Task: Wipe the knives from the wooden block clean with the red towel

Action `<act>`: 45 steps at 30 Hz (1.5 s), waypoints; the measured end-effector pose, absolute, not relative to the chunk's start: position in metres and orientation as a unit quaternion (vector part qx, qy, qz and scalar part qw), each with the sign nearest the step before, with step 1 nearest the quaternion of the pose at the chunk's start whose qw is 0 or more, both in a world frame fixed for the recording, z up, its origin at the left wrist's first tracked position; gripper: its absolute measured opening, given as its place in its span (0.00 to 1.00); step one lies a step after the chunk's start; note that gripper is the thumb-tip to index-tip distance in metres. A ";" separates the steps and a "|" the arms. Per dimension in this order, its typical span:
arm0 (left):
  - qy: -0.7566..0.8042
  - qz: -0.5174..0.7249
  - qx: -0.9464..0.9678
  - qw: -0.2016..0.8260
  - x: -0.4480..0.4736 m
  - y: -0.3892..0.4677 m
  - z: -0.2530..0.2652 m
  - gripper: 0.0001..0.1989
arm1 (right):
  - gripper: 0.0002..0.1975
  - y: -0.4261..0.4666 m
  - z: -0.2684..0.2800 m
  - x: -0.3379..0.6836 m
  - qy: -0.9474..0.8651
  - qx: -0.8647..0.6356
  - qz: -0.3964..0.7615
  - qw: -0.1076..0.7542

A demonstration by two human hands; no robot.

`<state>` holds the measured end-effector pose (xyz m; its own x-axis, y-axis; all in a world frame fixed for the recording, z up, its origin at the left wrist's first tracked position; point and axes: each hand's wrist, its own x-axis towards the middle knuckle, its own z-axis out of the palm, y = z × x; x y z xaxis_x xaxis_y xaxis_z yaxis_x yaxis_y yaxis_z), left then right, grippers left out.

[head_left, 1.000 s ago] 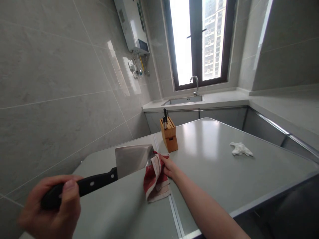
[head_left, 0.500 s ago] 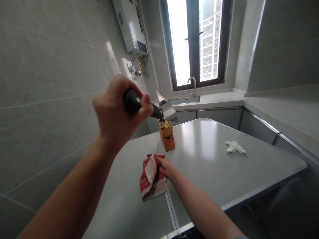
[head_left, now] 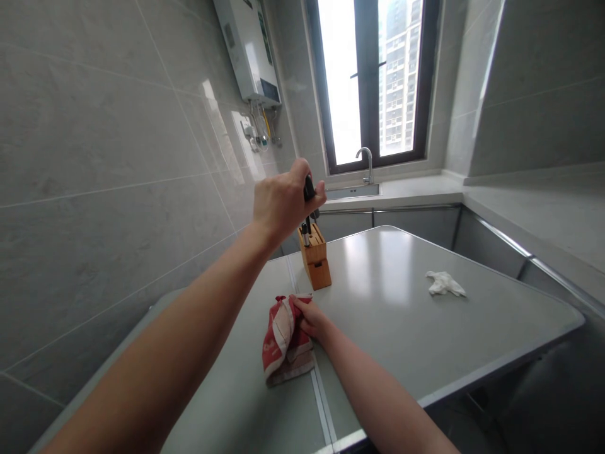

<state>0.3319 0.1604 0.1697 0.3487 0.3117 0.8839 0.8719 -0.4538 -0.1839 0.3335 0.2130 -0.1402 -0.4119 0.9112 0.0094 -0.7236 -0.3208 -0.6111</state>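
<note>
My left hand (head_left: 288, 195) is wrapped round the black handle of a knife (head_left: 309, 188), held upright just above the wooden knife block (head_left: 317, 255). The broad blade cannot be seen now; how far it sits in a slot I cannot tell. Another handle with a silvery end (head_left: 305, 236) sticks up from the block's top. Lower down, my right hand (head_left: 309, 315) pinches a crumpled red and white cloth (head_left: 283, 340) between thumb and fingers, close to the table's seam.
The block and cloth are on a pale grey table (head_left: 378, 353). A crumpled white tissue (head_left: 445, 284) lies to the right. Behind stand a sink (head_left: 352, 192), a faucet (head_left: 368, 165) and a white counter (head_left: 534, 202). A tiled wall (head_left: 118, 208) borders the left.
My left hand has moved forward and right to the block, turning the knife from slanted to upright; its blade is no longer visible. The right hand and cloth have barely shifted.
</note>
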 end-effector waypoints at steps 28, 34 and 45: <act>-0.444 -0.353 -0.748 0.344 0.350 0.148 0.167 0.15 | 0.14 0.217 -0.144 0.332 -0.262 -0.161 0.796 0.521; -0.499 -0.275 -0.748 0.340 0.361 0.152 0.173 0.18 | 0.14 0.215 -0.141 0.333 -0.260 -0.158 0.801 0.515; -0.525 -0.221 -0.760 0.314 0.371 0.183 0.164 0.20 | 0.15 0.212 -0.135 0.336 -0.268 -0.160 0.808 0.500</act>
